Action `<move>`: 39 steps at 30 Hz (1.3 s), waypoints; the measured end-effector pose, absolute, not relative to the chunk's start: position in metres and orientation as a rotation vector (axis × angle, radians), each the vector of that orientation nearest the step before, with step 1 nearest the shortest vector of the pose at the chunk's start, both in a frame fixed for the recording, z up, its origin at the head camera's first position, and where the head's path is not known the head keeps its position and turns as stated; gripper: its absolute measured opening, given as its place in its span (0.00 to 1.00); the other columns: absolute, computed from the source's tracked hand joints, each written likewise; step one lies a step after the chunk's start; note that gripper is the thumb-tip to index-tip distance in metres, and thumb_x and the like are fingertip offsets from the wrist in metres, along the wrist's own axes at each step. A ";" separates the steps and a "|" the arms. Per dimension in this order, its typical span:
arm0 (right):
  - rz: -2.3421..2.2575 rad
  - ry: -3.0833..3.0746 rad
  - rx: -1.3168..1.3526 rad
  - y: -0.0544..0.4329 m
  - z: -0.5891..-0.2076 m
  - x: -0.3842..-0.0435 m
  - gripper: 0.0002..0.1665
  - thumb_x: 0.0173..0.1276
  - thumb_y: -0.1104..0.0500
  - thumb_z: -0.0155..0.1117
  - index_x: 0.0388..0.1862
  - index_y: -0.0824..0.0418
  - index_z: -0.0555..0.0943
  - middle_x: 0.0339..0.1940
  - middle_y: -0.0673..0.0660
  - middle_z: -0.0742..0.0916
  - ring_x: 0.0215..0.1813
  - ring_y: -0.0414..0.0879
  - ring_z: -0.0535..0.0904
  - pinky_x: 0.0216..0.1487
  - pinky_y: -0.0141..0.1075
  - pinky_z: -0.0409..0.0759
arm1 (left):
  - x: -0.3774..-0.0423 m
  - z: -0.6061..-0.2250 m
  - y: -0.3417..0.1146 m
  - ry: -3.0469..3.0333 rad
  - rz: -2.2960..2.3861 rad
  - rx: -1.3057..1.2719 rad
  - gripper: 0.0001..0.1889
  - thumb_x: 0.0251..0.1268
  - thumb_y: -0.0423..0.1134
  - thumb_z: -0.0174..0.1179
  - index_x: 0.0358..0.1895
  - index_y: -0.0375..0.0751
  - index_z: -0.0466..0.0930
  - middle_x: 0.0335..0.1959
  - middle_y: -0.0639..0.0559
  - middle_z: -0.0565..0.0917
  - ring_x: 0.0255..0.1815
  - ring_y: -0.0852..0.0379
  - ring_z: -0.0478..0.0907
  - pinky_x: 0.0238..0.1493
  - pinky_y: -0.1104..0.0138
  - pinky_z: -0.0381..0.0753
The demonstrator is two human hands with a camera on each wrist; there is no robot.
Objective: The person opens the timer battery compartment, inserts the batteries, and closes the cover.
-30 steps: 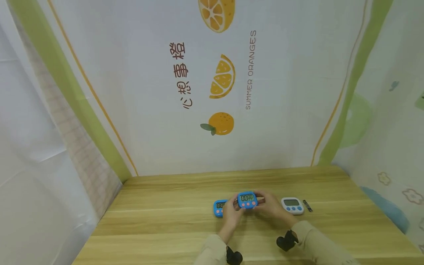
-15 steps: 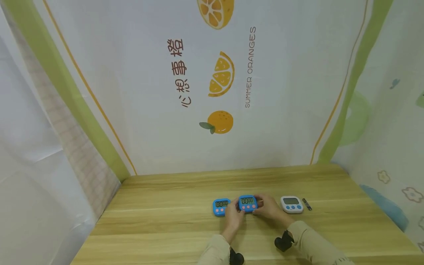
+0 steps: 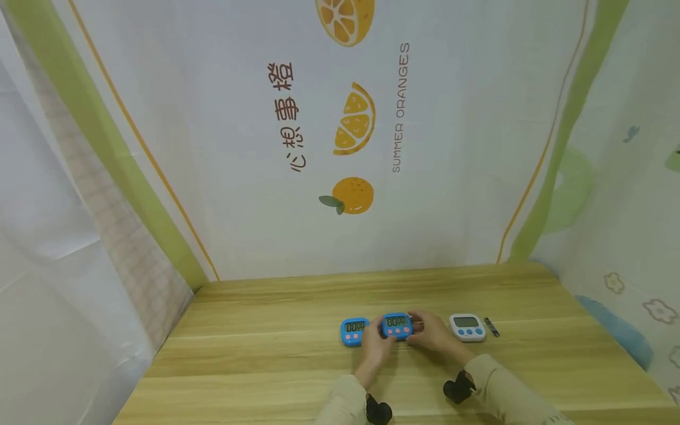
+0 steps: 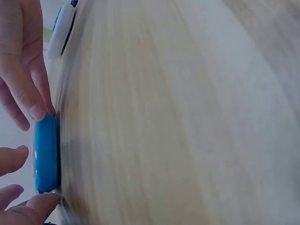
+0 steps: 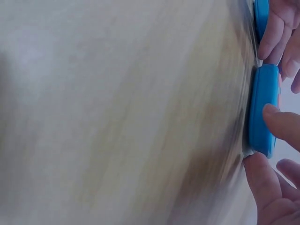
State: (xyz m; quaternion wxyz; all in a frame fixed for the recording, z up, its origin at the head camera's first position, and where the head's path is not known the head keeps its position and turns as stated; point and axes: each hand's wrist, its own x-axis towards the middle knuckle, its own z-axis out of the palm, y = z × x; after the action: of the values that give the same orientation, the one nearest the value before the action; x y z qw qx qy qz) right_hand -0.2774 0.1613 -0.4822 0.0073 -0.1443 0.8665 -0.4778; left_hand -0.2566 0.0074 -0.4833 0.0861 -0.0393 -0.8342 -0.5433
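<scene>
A blue kitchen timer (image 3: 396, 326) with pink buttons lies face up on the table, its display reading zeros. My right hand (image 3: 432, 332) holds it at the right: in the right wrist view the thumb (image 5: 276, 117) presses its front side and a fingertip meets its right end. From the left, my left hand (image 3: 376, 345) touches the timer's other end with straight fingers (image 4: 42, 204), while its thumb stands off from the casing. A second blue timer (image 3: 354, 332) lies just left, its right edge partly hidden by the left hand.
To the right of my right hand lie a white timer (image 3: 467, 327) with blue buttons and a small narrow dark item (image 3: 491, 327). The wooden table (image 3: 255, 354) runs back to a cloth (image 3: 435, 224) printed with oranges.
Both hands have lowered the blue timer onto the table beside the other one, uncovering more of that second timer. Over the last half second it has shifted slightly left.
</scene>
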 end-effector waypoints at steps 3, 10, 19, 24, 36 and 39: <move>-1.521 2.697 -0.464 0.162 -0.479 -0.275 0.35 0.44 0.73 0.68 0.53 0.80 0.65 0.44 0.76 0.76 0.45 0.64 0.76 0.41 0.41 0.80 | -0.256 -0.481 0.005 -2.475 -1.702 -0.124 0.25 0.46 0.21 0.60 0.52 0.19 0.67 0.50 0.28 0.72 0.53 0.37 0.69 0.53 0.57 0.71; -1.502 2.743 -0.401 0.164 -0.474 -0.271 0.32 0.46 0.72 0.67 0.53 0.77 0.68 0.44 0.73 0.77 0.45 0.62 0.76 0.41 0.42 0.80 | -0.253 -0.479 -0.003 -2.500 -1.794 -0.180 0.27 0.49 0.23 0.59 0.56 0.21 0.63 0.56 0.27 0.66 0.56 0.35 0.65 0.52 0.56 0.71; -1.447 2.877 -0.503 0.194 -0.450 -0.274 0.24 0.57 0.64 0.62 0.52 0.73 0.70 0.44 0.68 0.79 0.42 0.58 0.78 0.38 0.39 0.80 | -0.253 -0.456 -0.006 -2.471 -1.846 -0.294 0.26 0.54 0.27 0.59 0.58 0.26 0.64 0.56 0.33 0.68 0.56 0.39 0.67 0.54 0.55 0.70; -1.380 2.954 -0.572 0.218 -0.436 -0.272 0.21 0.62 0.60 0.59 0.50 0.73 0.72 0.43 0.67 0.80 0.40 0.56 0.78 0.37 0.40 0.80 | -0.250 -0.445 0.011 -2.407 -1.911 -0.376 0.25 0.55 0.29 0.59 0.57 0.27 0.65 0.55 0.34 0.70 0.55 0.41 0.68 0.53 0.56 0.71; -1.314 3.061 -0.493 0.265 -0.429 -0.268 0.20 0.62 0.59 0.58 0.48 0.73 0.73 0.40 0.67 0.81 0.38 0.57 0.78 0.36 0.46 0.79 | -0.243 -0.447 0.069 -2.466 -1.902 -0.515 0.22 0.54 0.34 0.60 0.55 0.35 0.70 0.51 0.47 0.75 0.52 0.51 0.72 0.51 0.62 0.74; -1.307 3.063 -0.466 0.274 -0.435 -0.268 0.20 0.62 0.59 0.58 0.48 0.74 0.73 0.40 0.67 0.81 0.38 0.57 0.78 0.37 0.46 0.79 | -0.243 -0.451 0.081 -2.476 -1.914 -0.498 0.22 0.54 0.33 0.60 0.54 0.35 0.71 0.51 0.48 0.76 0.52 0.52 0.72 0.50 0.62 0.74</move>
State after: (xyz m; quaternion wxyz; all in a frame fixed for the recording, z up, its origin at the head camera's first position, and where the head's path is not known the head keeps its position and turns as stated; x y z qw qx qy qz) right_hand -0.2679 0.2743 -0.4351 -0.1101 -0.1376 0.9054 -0.3863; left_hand -0.2427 0.0806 -0.4513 -0.0137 -0.1570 -0.7814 -0.6038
